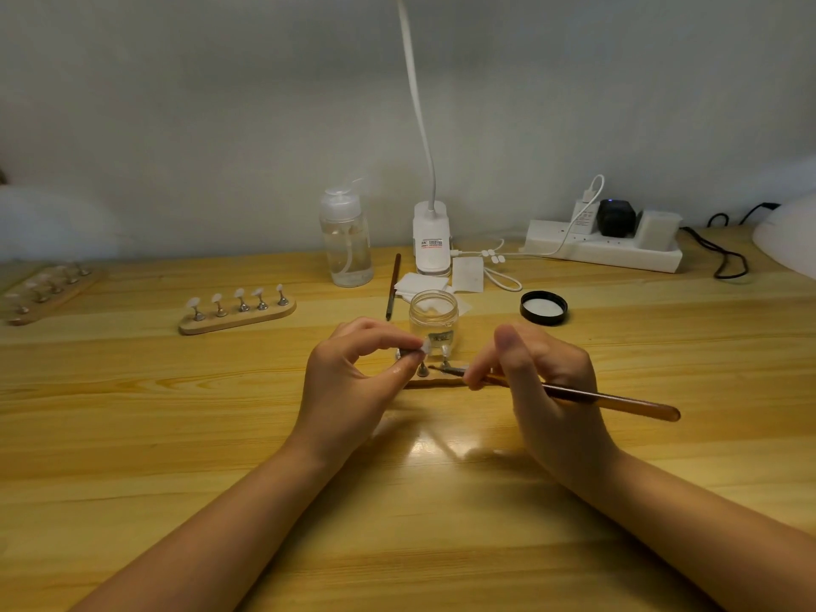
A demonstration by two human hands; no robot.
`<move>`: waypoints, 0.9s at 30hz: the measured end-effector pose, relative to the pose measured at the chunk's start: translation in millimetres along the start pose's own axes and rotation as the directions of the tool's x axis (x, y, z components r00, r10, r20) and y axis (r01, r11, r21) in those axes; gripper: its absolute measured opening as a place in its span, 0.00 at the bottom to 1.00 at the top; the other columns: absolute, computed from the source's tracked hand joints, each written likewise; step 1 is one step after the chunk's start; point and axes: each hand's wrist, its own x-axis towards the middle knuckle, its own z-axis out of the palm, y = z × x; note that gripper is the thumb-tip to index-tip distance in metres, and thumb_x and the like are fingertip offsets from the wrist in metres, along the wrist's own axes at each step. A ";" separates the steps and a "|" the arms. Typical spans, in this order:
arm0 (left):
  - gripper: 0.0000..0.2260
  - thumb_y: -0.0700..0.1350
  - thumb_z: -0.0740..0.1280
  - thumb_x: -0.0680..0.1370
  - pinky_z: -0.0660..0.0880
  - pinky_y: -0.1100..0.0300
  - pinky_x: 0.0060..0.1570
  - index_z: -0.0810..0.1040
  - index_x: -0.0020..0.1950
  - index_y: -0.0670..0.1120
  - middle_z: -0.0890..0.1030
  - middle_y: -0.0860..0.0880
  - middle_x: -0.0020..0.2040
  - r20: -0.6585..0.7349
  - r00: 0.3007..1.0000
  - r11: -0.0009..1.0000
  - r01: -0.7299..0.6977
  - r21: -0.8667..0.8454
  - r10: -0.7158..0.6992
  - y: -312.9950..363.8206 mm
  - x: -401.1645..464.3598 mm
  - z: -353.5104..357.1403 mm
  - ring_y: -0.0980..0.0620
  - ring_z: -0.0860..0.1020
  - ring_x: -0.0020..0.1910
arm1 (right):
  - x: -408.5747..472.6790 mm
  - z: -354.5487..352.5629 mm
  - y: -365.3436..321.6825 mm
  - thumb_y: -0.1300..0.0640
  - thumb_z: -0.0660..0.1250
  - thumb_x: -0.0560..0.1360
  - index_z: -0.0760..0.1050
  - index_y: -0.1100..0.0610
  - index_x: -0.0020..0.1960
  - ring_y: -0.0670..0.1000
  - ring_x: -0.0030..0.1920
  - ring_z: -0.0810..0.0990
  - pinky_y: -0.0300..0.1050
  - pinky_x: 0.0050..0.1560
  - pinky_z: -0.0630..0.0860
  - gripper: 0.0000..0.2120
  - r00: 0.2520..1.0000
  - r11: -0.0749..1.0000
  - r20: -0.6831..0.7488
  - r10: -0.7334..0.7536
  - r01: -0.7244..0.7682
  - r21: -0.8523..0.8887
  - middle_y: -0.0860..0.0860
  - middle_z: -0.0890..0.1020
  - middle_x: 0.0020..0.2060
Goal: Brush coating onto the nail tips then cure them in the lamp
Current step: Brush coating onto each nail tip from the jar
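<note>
My left hand [353, 382] pinches a small stand with a white nail tip [425, 345] on top, lifted just above a wooden holder [435, 382] that my hands mostly hide. My right hand [547, 390] grips a brown brush [609, 399], its bristle end pointing left, close below the nail tip. Directly behind stands an open clear jar [433, 318], its black lid [543, 307] lying to the right. The white curing lamp [790, 240] shows at the far right edge.
A wooden holder with several nail tips [238, 312] lies left of the jar, another [44, 293] at the far left. A pump bottle [345, 240], desk lamp base [432, 240], second brush [393, 287], white wipes [467, 275] and power strip [605, 249] line the back.
</note>
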 end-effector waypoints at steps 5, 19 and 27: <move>0.10 0.39 0.72 0.69 0.74 0.62 0.45 0.79 0.42 0.55 0.79 0.58 0.40 0.008 1.000 1.000 0.000 0.004 0.000 -0.4 -1.5 -1.8 0.60 0.76 0.44 | 1.4 0.3 -0.4 0.44 0.51 0.77 0.74 0.53 0.35 0.40 0.35 0.76 0.34 0.38 0.71 0.21 0.999 0.999 -0.027 0.020 -0.021 -0.037 0.43 0.76 0.32; 0.07 0.39 0.72 0.69 0.74 0.62 0.46 0.81 0.43 0.50 0.80 0.56 0.41 0.015 1.000 1.000 0.009 -0.004 -0.009 0.0 0.3 -0.1 0.59 0.76 0.44 | 1.6 0.8 -0.7 0.46 0.51 0.76 0.73 0.51 0.35 0.40 0.35 0.76 0.31 0.38 0.71 0.18 0.998 0.999 -0.021 0.051 -0.051 0.010 0.43 0.76 0.31; 0.07 0.38 0.72 0.69 0.74 0.64 0.45 0.82 0.43 0.49 0.80 0.56 0.40 0.006 1.000 1.000 0.007 0.002 -0.007 -0.7 0.3 0.2 0.60 0.76 0.43 | -0.3 0.0 -0.6 0.45 0.52 0.76 0.75 0.57 0.34 0.42 0.34 0.77 0.34 0.38 0.72 0.22 0.998 0.999 0.023 0.052 -0.053 0.013 0.46 0.77 0.30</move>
